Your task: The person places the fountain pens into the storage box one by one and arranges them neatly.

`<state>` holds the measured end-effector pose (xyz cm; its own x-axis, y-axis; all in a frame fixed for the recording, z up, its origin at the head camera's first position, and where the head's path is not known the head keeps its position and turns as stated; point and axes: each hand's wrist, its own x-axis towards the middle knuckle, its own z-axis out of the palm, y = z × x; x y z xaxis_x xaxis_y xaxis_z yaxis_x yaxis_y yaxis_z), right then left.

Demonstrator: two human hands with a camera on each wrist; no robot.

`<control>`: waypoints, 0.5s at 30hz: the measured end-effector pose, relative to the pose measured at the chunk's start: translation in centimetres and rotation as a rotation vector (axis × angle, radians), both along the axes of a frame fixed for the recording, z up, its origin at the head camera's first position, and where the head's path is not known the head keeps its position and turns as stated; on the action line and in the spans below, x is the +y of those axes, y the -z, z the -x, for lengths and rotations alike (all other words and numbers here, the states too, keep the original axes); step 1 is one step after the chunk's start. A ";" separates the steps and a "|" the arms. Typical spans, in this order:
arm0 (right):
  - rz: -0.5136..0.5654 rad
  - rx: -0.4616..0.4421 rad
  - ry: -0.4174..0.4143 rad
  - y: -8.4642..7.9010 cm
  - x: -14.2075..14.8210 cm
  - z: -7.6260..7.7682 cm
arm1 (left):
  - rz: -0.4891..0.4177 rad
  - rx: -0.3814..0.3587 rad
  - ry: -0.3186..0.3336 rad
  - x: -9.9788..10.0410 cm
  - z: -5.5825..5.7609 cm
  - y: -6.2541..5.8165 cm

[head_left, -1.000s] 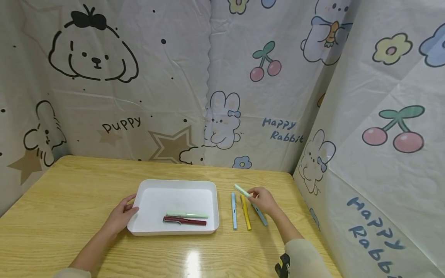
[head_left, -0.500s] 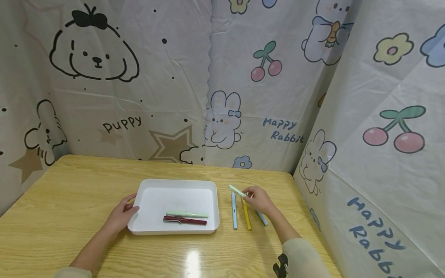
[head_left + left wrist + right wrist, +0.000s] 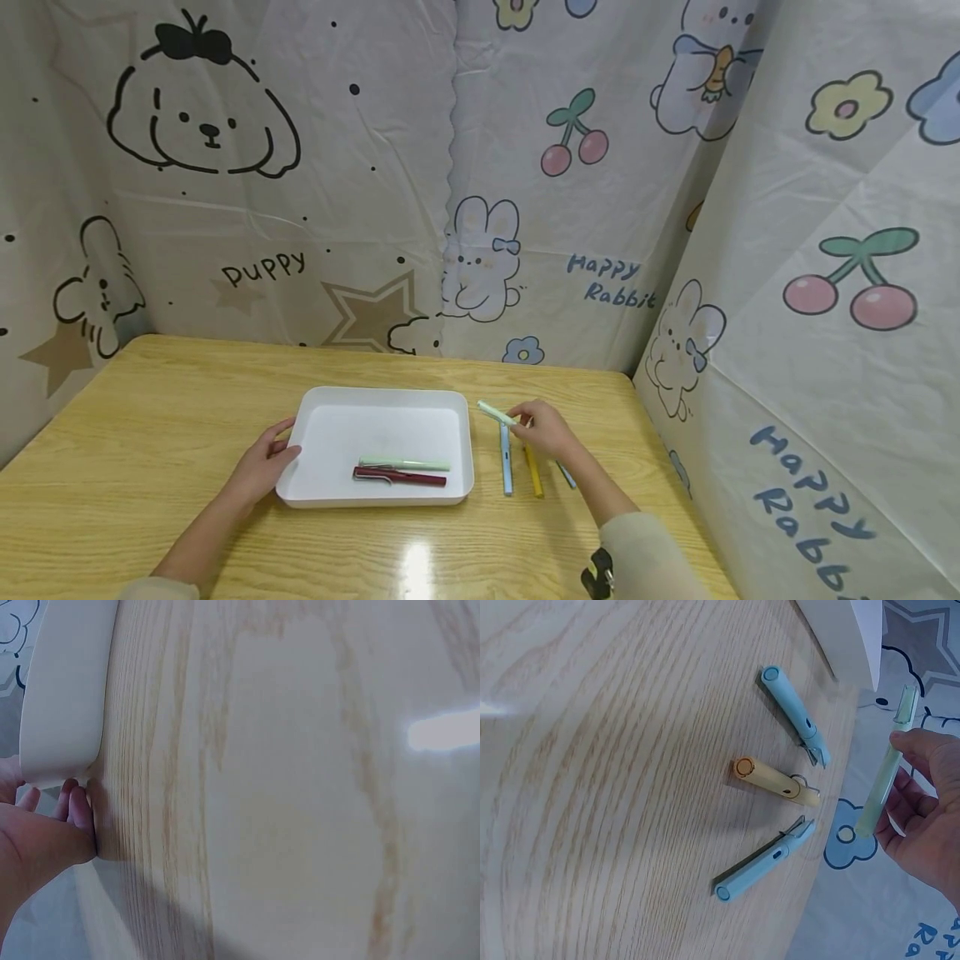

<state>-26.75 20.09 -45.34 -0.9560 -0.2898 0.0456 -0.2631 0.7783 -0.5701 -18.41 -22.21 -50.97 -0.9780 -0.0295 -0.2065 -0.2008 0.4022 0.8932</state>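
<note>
My right hand (image 3: pixel 542 427) pinches a pale green fountain pen (image 3: pixel 495 412) between thumb and fingers, above the table and right of the tray. In the right wrist view the pen (image 3: pixel 889 776) slants, its clip end up. At the left end of the white tray (image 3: pixel 382 417), my left hand (image 3: pixel 260 465) grips the rim, thumb on top and fingers at the outer side. Inside the tray lie another pale green pen (image 3: pixel 405 464) and a dark red pen (image 3: pixel 400 477). Below my right hand are a light blue pen (image 3: pixel 507 462), a yellow pen (image 3: pixel 534 473) and a blue pen (image 3: pixel 765 862).
The wooden table (image 3: pixel 337 550) runs back to a hanging printed cloth (image 3: pixel 360 208). Another stretch of cloth (image 3: pixel 817 375) closes off the right side. The tray wall stands between my left hand and the pens inside.
My right hand has moved left toward the tray, carrying the pale green pen. My left hand and the tray have stayed in place.
</note>
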 end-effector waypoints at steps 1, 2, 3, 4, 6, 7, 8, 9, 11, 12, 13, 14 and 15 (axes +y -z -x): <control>0.003 -0.001 -0.006 0.0 -0.1 0.0 | 0.003 -0.003 -0.002 0.0 0.0 0.0; 0.007 0.000 -0.015 0.1 -0.2 0.0 | 0.006 -0.003 -0.003 0.0 0.0 0.0; 0.007 -0.003 -0.020 0.1 -0.3 -0.1 | 0.006 -0.005 -0.005 0.0 0.0 0.0; 0.010 -0.006 -0.026 0.1 -0.4 -0.1 | 0.007 -0.005 -0.005 0.0 0.0 0.0; 0.008 -0.006 -0.039 0.1 -0.6 -0.2 | 0.007 -0.009 -0.010 0.0 0.0 0.0; 0.007 -0.003 -0.048 0.1 -0.8 -0.2 | 0.004 -0.010 -0.011 0.0 0.0 0.0; 0.005 0.004 -0.060 0.1 -0.9 -0.3 | 0.004 -0.007 -0.009 0.0 0.0 0.0; 0.001 0.002 -0.065 0.1 -1.0 -0.3 | 0.002 -0.008 -0.010 0.0 0.0 0.0; -0.002 0.008 -0.080 0.1 -1.3 -0.3 | -0.001 -0.008 -0.013 0.0 0.0 0.0; -0.004 0.011 -0.085 0.0 -1.4 -0.3 | -0.004 -0.006 -0.011 0.0 0.0 0.0; -0.004 0.011 -0.086 0.0 -1.6 -0.3 | -0.004 -0.004 -0.011 0.0 0.0 0.0; -0.005 0.006 -0.085 -0.1 -1.7 -0.3 | -0.005 -0.003 -0.011 0.0 0.0 0.0; -0.008 -0.001 -0.081 -0.2 -1.9 -0.3 | -0.007 -0.004 -0.012 0.0 0.0 0.1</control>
